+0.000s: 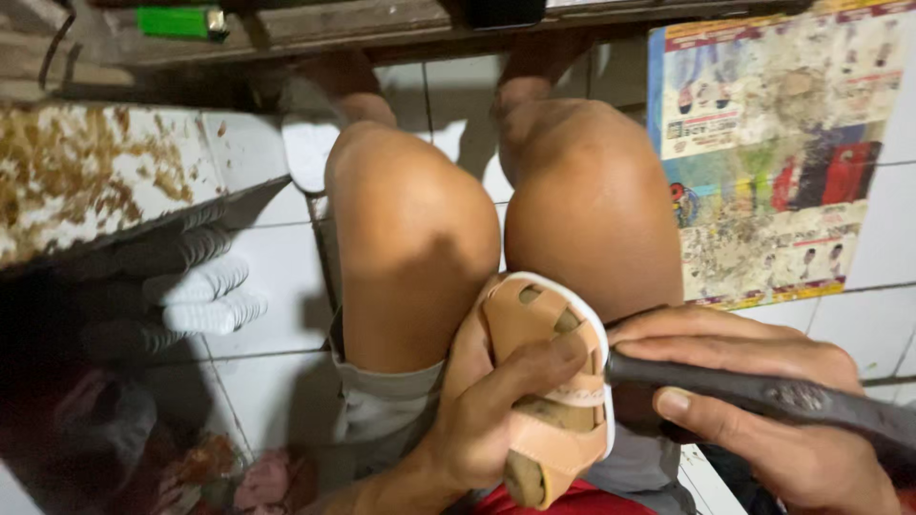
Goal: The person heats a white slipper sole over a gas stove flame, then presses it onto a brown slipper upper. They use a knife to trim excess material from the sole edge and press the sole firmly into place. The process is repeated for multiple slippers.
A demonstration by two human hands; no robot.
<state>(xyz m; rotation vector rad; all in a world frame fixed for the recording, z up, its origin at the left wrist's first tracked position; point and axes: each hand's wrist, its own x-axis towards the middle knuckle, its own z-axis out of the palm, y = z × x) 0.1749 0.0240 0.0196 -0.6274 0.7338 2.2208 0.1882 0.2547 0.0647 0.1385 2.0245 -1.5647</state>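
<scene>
The likeliest slip here, as I judge it, is at the point where the dark tool [763,401] meets the small tan sandal [549,381]: the tool's tip sits right beside the left thumb, so if it skids off the curved white sole edge it could catch the thumb or gouge the strap instead. The sandal is also propped only against the person's bare knees [496,229] in the lower middle of the frame, with no desk under it, so a hard push from the right could twist it in the hand or drive the tool toward the skin of the leg. The left hand [477,420] has its grip closed around the sandal from below, thumb pressed across the upper straps and fingers wrapped behind the sole. The right hand [754,401], at the lower right, has its grip closed around the tool's handle, thumb beneath and fingers over the top; the working tip is hidden against the sandal's edge. At the left of the frame lies a ribbed glove [205,286] on the white tiled floor [277,277], and a printed paper sheet [773,143] lies at the upper right.
</scene>
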